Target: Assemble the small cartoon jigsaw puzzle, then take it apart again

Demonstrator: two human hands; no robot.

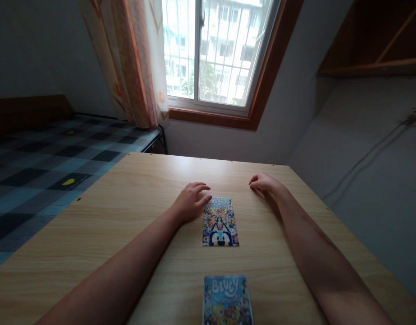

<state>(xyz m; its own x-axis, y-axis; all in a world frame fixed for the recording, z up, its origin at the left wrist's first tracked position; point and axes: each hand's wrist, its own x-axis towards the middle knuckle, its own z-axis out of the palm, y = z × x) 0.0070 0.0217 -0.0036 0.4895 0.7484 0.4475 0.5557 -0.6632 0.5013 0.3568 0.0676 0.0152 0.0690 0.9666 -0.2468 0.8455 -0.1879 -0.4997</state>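
The left hand [191, 202] has fingers a little spread, thumb over a Bluey card [220, 225]. The right hand [264, 183], fingers curled together, is near the tabletop [245, 266]'s far right corner.

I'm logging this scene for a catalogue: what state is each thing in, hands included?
Far card: flat, face up on the table
Near card: face up, partly out of frame
Left hand: open, thumb at the far card's top left corner; contact unclear
Right hand: fingers bent inward; fully shut or not, unclear
Window: open or shut, cannot tell
Curtain: gathered at the window's left
Wall plug: seemingly plugged in
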